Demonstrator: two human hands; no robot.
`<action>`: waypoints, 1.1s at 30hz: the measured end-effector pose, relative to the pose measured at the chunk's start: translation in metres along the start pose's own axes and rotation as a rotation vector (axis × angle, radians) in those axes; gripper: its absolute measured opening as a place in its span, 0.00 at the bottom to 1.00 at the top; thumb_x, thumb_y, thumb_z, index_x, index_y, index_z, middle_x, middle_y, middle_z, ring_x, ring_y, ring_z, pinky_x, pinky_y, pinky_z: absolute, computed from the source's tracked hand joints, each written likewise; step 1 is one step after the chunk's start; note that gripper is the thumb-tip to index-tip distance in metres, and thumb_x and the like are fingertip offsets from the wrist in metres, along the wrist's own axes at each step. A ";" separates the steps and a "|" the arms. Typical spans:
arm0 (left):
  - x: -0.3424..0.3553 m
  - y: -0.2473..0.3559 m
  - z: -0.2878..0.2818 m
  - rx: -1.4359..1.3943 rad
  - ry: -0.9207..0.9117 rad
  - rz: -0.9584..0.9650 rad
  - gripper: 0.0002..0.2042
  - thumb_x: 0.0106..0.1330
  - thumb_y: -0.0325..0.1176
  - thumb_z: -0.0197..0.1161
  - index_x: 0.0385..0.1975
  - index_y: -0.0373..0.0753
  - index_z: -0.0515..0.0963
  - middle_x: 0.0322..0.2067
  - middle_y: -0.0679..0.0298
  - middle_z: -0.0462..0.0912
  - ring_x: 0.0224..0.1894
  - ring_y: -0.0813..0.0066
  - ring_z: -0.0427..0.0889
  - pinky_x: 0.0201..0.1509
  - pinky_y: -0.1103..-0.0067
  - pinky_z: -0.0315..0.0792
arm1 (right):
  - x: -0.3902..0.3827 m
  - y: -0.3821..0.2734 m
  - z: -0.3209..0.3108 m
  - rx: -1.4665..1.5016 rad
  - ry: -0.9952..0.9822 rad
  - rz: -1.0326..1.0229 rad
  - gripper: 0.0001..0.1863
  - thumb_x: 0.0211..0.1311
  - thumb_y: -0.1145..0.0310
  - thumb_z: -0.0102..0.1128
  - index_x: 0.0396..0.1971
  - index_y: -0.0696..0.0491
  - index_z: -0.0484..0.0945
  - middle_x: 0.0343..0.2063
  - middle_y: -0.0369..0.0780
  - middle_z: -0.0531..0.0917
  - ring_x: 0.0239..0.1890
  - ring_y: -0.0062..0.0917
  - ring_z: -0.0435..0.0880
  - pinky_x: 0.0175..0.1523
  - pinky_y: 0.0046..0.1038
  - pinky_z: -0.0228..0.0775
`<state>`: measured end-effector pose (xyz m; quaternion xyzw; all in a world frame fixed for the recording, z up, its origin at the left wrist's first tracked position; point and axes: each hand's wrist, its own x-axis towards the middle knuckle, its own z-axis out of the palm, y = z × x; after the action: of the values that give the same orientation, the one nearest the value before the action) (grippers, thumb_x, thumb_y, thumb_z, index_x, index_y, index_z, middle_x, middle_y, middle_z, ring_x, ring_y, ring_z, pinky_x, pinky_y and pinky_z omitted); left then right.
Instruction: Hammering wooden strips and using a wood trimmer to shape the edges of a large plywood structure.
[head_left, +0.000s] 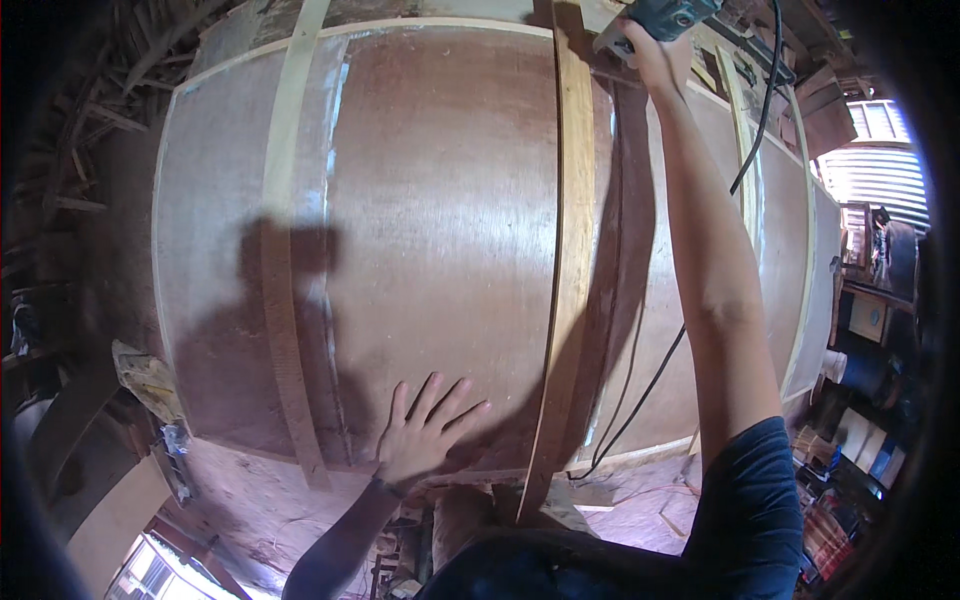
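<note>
A large brown plywood panel (450, 200) spreads in front of me. My left hand (425, 432) lies on its near part, fingers spread and holding nothing. At the far right, my right arm is stretched out and my right hand (655, 52) grips a dark green corded power tool (672, 16), partly cut off by the upper edge of the view. Its exact kind is unclear. The tool is at the far end of a narrow wooden strip (574, 150) that runs lengthwise over the panel. Whether its underside touches the wood is hidden.
A black cord (655, 378) loops from the tool across the panel's right side. A second, paler strip (287, 110) crosses the left part. Scrap wood (100, 120) is piled at the left. Shelves and clutter (850, 440) stand at the right, near a bright corrugated wall (880, 175).
</note>
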<state>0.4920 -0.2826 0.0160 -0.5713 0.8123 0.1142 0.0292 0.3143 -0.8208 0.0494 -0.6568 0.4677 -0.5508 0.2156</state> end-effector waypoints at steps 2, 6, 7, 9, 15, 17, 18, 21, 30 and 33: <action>0.000 0.000 0.001 0.059 0.025 0.020 0.25 0.67 0.45 0.49 0.67 0.69 0.64 0.72 0.66 0.56 0.72 0.53 0.54 0.69 0.44 0.49 | 0.005 -0.003 -0.002 -0.041 -0.021 0.031 0.16 0.41 0.68 0.67 0.34 0.55 0.77 0.26 0.36 0.80 0.27 0.20 0.79 0.30 0.25 0.73; -0.006 0.002 -0.008 -0.032 0.018 -0.021 0.26 0.67 0.43 0.49 0.67 0.69 0.63 0.72 0.67 0.56 0.72 0.53 0.53 0.69 0.44 0.48 | 0.013 -0.017 0.001 -0.059 -0.044 0.058 0.17 0.44 0.63 0.70 0.35 0.56 0.80 0.28 0.38 0.82 0.26 0.20 0.81 0.30 0.25 0.74; -0.005 0.002 -0.001 0.016 0.021 0.001 0.27 0.67 0.43 0.49 0.67 0.69 0.62 0.72 0.67 0.56 0.73 0.53 0.52 0.69 0.44 0.48 | 0.008 -0.009 0.000 -0.086 -0.050 0.075 0.18 0.45 0.62 0.70 0.35 0.56 0.81 0.28 0.38 0.83 0.25 0.20 0.81 0.30 0.25 0.74; -0.005 0.003 0.010 0.057 0.013 0.024 0.27 0.66 0.43 0.49 0.68 0.69 0.62 0.72 0.67 0.56 0.73 0.53 0.52 0.69 0.44 0.48 | -0.006 0.007 -0.002 -0.122 -0.066 0.114 0.19 0.46 0.59 0.72 0.35 0.56 0.82 0.29 0.39 0.84 0.25 0.20 0.82 0.30 0.25 0.75; 0.006 0.008 0.006 0.067 -0.011 0.090 0.29 0.64 0.43 0.53 0.68 0.68 0.61 0.71 0.66 0.56 0.73 0.53 0.52 0.69 0.44 0.48 | 0.043 0.093 -0.038 -0.018 -0.709 -0.169 0.06 0.48 0.72 0.62 0.28 0.54 0.79 0.25 0.34 0.79 0.29 0.20 0.78 0.28 0.24 0.67; 0.008 0.004 -0.009 -0.105 -0.130 0.038 0.31 0.61 0.50 0.58 0.67 0.66 0.64 0.71 0.65 0.58 0.73 0.52 0.52 0.69 0.43 0.45 | 0.024 0.090 -0.032 0.376 -0.547 0.445 0.07 0.53 0.67 0.66 0.27 0.54 0.80 0.22 0.33 0.79 0.30 0.18 0.78 0.27 0.22 0.65; 0.002 0.004 -0.013 -0.290 -0.062 -0.061 0.34 0.56 0.59 0.61 0.66 0.63 0.67 0.71 0.64 0.58 0.73 0.51 0.52 0.70 0.43 0.43 | -0.006 0.072 -0.012 0.471 -0.390 0.469 0.07 0.56 0.65 0.64 0.28 0.54 0.80 0.24 0.33 0.79 0.30 0.18 0.78 0.28 0.22 0.66; -0.007 0.000 -0.013 -0.198 0.001 -0.079 0.36 0.54 0.65 0.60 0.65 0.60 0.69 0.71 0.61 0.58 0.73 0.49 0.51 0.70 0.43 0.43 | -0.048 0.017 -0.019 0.180 -0.323 0.346 0.10 0.64 0.62 0.54 0.31 0.52 0.78 0.29 0.33 0.79 0.32 0.18 0.77 0.33 0.20 0.69; 0.003 0.006 -0.008 -0.209 0.117 -0.040 0.37 0.52 0.61 0.63 0.65 0.59 0.69 0.71 0.61 0.59 0.73 0.50 0.51 0.71 0.45 0.41 | -0.241 -0.098 -0.141 -0.257 -0.181 -0.107 0.23 0.37 0.53 0.79 0.31 0.51 0.83 0.29 0.40 0.86 0.33 0.38 0.84 0.41 0.34 0.76; 0.004 0.008 -0.005 -0.138 0.129 -0.026 0.39 0.52 0.62 0.62 0.66 0.59 0.67 0.71 0.61 0.57 0.74 0.50 0.49 0.72 0.45 0.40 | -0.324 -0.118 -0.183 -0.340 -0.200 -0.119 0.29 0.41 0.54 0.78 0.43 0.51 0.80 0.42 0.42 0.83 0.44 0.40 0.81 0.52 0.40 0.71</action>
<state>0.4837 -0.2848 0.0211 -0.5886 0.7952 0.1324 -0.0608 0.2034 -0.4468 0.0295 -0.7617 0.4904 -0.4077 0.1139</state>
